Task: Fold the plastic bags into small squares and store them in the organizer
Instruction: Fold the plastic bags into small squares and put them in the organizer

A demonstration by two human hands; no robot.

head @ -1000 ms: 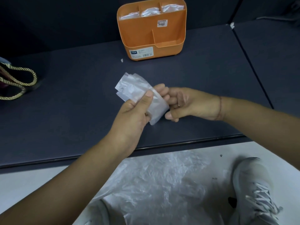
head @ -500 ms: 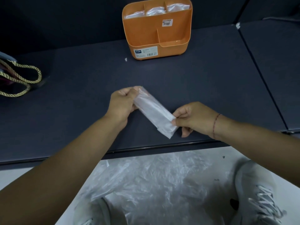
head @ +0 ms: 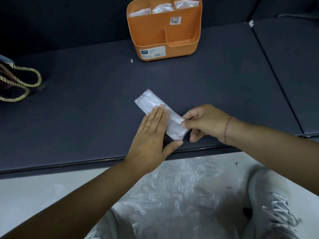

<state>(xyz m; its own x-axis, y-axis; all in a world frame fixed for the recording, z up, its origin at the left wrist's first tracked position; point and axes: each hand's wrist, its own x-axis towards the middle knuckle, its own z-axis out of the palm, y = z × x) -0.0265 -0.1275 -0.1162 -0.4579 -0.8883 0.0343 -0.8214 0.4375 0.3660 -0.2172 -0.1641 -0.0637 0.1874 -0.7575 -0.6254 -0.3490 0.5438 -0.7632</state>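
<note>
We find folded bag (head: 149, 104) on table (head: 86, 109), near front edge, lying slantwise. Left hand (head: 151, 135) flat on its middle; right hand (head: 203, 123) pinches its near end. Behind it, well apart, organizer (head: 164, 37) at table's back, stored bags (head: 162, 8) in its rear compartments. Rope handles (head: 20, 83) at far left of table. Below front edge we note loose plastic (head: 172, 195), shoe (head: 276, 204) to its right.

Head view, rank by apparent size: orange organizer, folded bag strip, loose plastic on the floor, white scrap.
1. loose plastic on the floor
2. orange organizer
3. folded bag strip, partly covered
4. white scrap
</note>
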